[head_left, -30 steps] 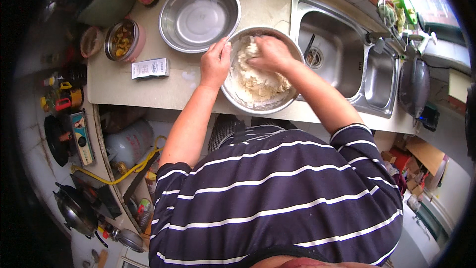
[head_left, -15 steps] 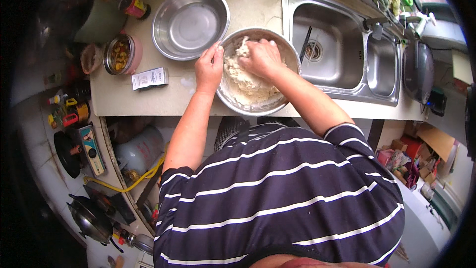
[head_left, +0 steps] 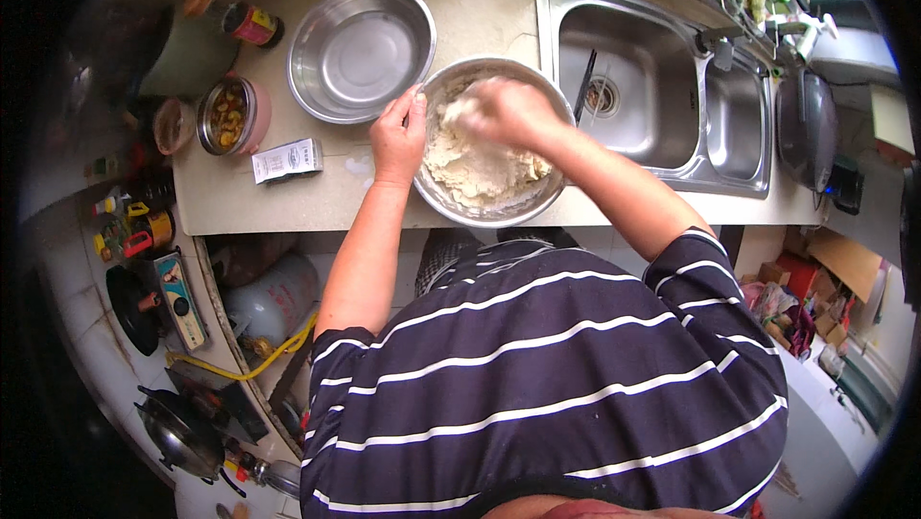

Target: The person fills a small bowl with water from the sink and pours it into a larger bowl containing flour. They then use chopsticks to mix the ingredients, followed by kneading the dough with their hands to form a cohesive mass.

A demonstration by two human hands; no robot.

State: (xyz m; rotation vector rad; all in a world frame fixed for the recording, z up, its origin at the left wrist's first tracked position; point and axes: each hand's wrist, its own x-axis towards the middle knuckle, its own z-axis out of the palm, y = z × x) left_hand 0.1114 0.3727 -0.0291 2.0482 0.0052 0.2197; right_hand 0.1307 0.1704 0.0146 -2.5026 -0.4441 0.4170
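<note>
A steel mixing bowl (head_left: pixel 451 207) stands near the counter's front edge, holding pale, lumpy dough (head_left: pixel 484 169) with loose flour around its side. My left hand (head_left: pixel 398 135) is closed on the bowl's left rim, thumb uppermost. Inside the bowl, my right hand (head_left: pixel 513 116) is over the upper part of the dough. Motion smears its fingers, so I cannot make out their grip; some whitish dough shows at the fingertips.
A second, wider steel basin (head_left: pixel 360 54) sits just behind and left. A double sink (head_left: pixel 628 78) adjoins on the right, chopsticks (head_left: pixel 586 84) inside. Leftward are a small carton (head_left: pixel 286 162), a pink food container (head_left: pixel 254 116) and a dark bottle (head_left: pixel 251 23).
My right hand has lifted a little and moved right from the dough, its fingers now blurred. The dough's surface is reshaped. My left hand keeps its hold on the rim.
</note>
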